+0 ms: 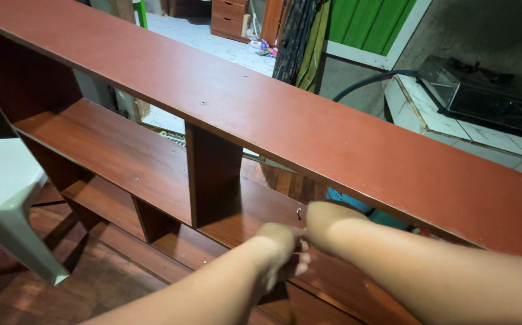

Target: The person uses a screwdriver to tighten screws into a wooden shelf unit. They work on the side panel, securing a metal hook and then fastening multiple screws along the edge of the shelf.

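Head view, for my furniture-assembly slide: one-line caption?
Both hands, left and right, meet by a protruding screw on a reddish-brown shelf unit.

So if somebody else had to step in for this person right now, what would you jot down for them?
Left hand: closed into a fist low in front of the middle shelf board; what it grips is hidden.
Right hand: curled beside it, the two hands touching, just below a screw standing partly out of that board.
The reddish-brown shelf unit stands assembled, with its top board and dividers in place; several screws sit flush.
Left: that one screw is not yet fully in.
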